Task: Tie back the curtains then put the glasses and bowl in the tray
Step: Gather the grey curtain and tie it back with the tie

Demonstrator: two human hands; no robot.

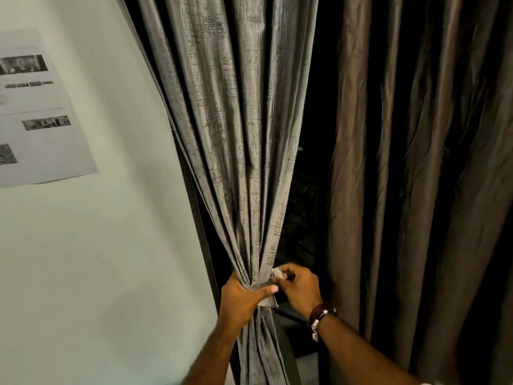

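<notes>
Pale wall (111,259), printed sheet (36,107), curtains (236,134)

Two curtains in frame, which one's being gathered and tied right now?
The left curtain, next to the wall. The left hand grips its bunched folds and the right hand pinches the tie-back. The right curtain hangs loose.

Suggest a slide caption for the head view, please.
Both hands, left hand and right hand, fasten a tieback around the gathered curtain.

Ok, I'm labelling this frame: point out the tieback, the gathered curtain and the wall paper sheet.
tieback (268,301): head view, its loose end below the left thumb.
gathered curtain (236,134): head view, mid folds.
paper sheet (55,151): head view, lower blank area.
</notes>
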